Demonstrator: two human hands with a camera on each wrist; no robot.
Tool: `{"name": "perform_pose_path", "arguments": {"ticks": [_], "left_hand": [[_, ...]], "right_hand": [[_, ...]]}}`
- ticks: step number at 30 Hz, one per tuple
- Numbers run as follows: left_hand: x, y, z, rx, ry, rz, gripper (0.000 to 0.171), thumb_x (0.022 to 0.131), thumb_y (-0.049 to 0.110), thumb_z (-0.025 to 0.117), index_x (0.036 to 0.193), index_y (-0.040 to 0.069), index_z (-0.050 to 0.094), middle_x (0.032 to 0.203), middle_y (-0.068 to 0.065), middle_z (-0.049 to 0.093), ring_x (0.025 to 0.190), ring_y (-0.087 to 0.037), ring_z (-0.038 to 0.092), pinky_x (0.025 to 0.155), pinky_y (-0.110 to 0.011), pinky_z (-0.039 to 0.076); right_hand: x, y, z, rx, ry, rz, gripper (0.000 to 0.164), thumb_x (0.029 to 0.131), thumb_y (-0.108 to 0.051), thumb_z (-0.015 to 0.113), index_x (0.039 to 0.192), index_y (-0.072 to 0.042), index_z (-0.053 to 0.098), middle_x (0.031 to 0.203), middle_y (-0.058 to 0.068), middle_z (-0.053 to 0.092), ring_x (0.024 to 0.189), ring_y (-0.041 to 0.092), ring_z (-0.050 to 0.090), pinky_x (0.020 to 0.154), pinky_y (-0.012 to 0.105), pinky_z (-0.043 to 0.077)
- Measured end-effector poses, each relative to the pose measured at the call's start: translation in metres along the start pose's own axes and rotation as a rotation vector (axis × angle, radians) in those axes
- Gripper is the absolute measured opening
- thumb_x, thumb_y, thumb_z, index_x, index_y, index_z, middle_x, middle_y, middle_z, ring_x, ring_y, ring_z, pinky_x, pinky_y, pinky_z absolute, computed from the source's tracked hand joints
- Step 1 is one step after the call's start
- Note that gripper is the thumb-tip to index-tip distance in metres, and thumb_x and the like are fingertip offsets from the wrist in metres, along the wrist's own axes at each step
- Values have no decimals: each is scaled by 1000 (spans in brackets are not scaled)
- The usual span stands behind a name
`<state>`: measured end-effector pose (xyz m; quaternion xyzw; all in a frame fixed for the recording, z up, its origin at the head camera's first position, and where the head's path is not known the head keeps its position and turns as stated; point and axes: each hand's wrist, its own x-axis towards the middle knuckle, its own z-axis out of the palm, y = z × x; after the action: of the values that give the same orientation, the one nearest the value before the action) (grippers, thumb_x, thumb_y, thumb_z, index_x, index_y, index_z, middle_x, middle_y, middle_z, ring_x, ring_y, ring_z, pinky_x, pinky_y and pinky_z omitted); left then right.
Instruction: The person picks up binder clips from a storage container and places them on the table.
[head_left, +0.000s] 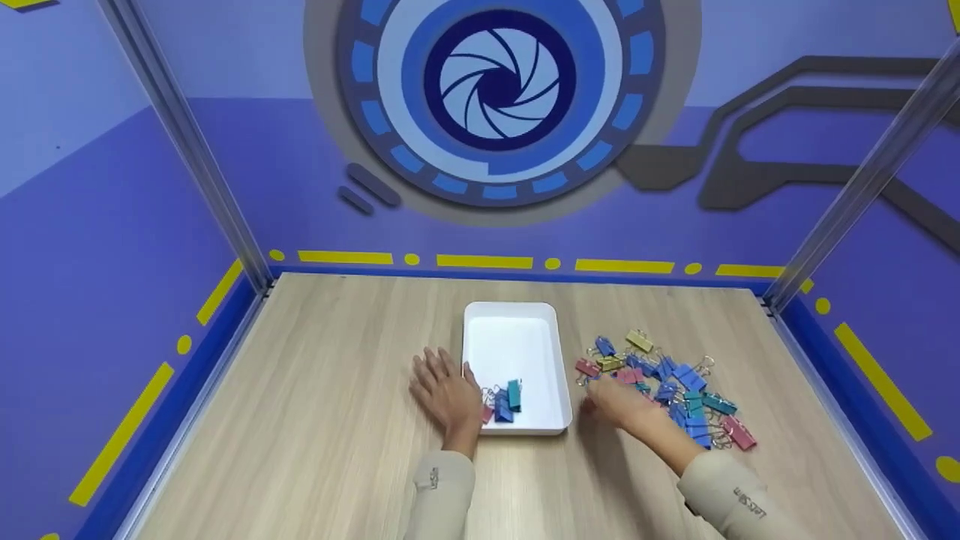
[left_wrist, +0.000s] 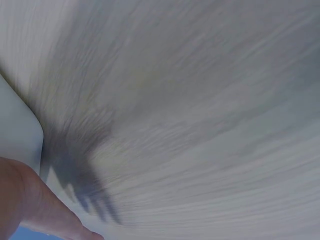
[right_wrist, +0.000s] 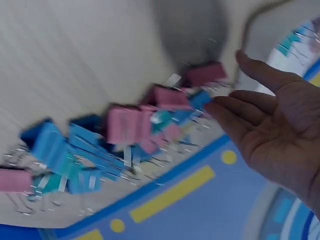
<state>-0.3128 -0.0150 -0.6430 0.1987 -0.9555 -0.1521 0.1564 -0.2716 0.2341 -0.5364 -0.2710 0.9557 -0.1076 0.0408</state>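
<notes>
A white rectangular tray (head_left: 517, 337) has a few binder clips near its front left corner: a blue clip (head_left: 504, 409), a teal clip (head_left: 514, 395) and a partly hidden red one. My left hand (head_left: 448, 395) lies against the tray's left side with its fingers spread, holding nothing. At the left edge of a loose heap of binder clips (head_left: 690, 377) is my right hand (head_left: 621, 403). The right wrist view shows the right hand (right_wrist: 285, 117) with thumb and fingers apart; its fingertips are close to a blue clip (right_wrist: 200, 100). Blur hides whether they touch.
The heap, of blue, teal, red and yellow clips, spreads to the right of the tray on the wooden table (head_left: 352, 337). A yellow clip (head_left: 640, 340) lies at its back, a red clip (head_left: 739, 433) at its front right. Printed blue panels enclose the table.
</notes>
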Motion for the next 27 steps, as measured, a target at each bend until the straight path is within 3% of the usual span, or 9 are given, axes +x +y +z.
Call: {"name": "perform_pose_path", "arguments": {"ticks": [4, 7, 9, 12, 15, 17, 19, 23, 27], "left_hand": [[1, -2, 2, 2, 0, -3, 61, 106, 45, 46, 156, 10, 42, 166, -14, 34, 157, -37, 25, 126, -58, 24], [1, -3, 3, 1, 11, -3, 61, 106, 45, 46, 155, 10, 44, 165, -14, 36, 156, -37, 27, 125, -58, 25], [1, -2, 3, 8, 19, -3, 60, 105, 45, 46, 155, 11, 44, 165, -14, 37, 156, -37, 28, 125, -58, 26], [-1, 1, 4, 16, 28, 1, 60, 105, 46, 48, 154, 11, 46, 164, -14, 39, 155, -37, 29, 124, -58, 28], [-4, 2, 5, 22, 21, 7, 60, 104, 45, 49, 153, 11, 47, 164, -14, 39, 155, -37, 31, 123, -58, 29], [-4, 3, 5, 12, 21, 6, 60, 104, 45, 49, 153, 11, 47, 163, -14, 40, 154, -37, 31, 123, -58, 29], [-4, 4, 4, -1, 31, 3, 60, 104, 45, 50, 152, 10, 48, 163, -14, 40, 154, -37, 32, 123, -59, 29], [-2, 4, 2, -20, 40, -5, 60, 104, 45, 49, 153, 10, 47, 163, -15, 39, 155, -37, 31, 123, -59, 29], [-1, 1, 0, -21, 33, -14, 60, 105, 44, 49, 154, 9, 46, 164, -15, 38, 155, -37, 30, 123, -59, 30]], "right_hand": [[22, -17, -11, 38, 47, 95, 9, 87, 0, 72, 86, 7, 68, 75, 17, 69, 60, 16, 52, 54, 40, 54], [38, -30, -4, 128, 84, 131, 25, 93, -10, 73, 102, 13, 71, 90, 27, 74, 66, 22, 61, 63, 43, 60], [47, -37, 6, 204, 96, 141, 38, 96, -17, 72, 116, 15, 68, 106, 32, 73, 78, 29, 71, 76, 46, 63], [55, -46, 25, 288, 131, 153, 45, 97, -20, 71, 123, 16, 65, 119, 35, 69, 99, 40, 74, 88, 52, 60], [62, -51, 43, 319, 155, 136, 30, 94, -14, 72, 104, 14, 69, 97, 30, 74, 82, 34, 72, 72, 47, 60], [66, -53, 51, 293, 167, 134, 19, 92, -9, 74, 90, 9, 70, 77, 20, 69, 65, 23, 59, 57, 39, 50], [71, -55, 56, 258, 169, 145, 15, 89, -6, 76, 80, 4, 68, 66, 11, 61, 59, 17, 45, 52, 36, 38], [79, -59, 59, 201, 189, 180, 16, 83, 2, 78, 72, 1, 67, 65, 9, 62, 60, 16, 46, 53, 35, 43], [83, -62, 61, 158, 222, 147, 23, 79, 13, 70, 63, 0, 60, 64, 14, 62, 58, 19, 46, 52, 39, 42]]}}
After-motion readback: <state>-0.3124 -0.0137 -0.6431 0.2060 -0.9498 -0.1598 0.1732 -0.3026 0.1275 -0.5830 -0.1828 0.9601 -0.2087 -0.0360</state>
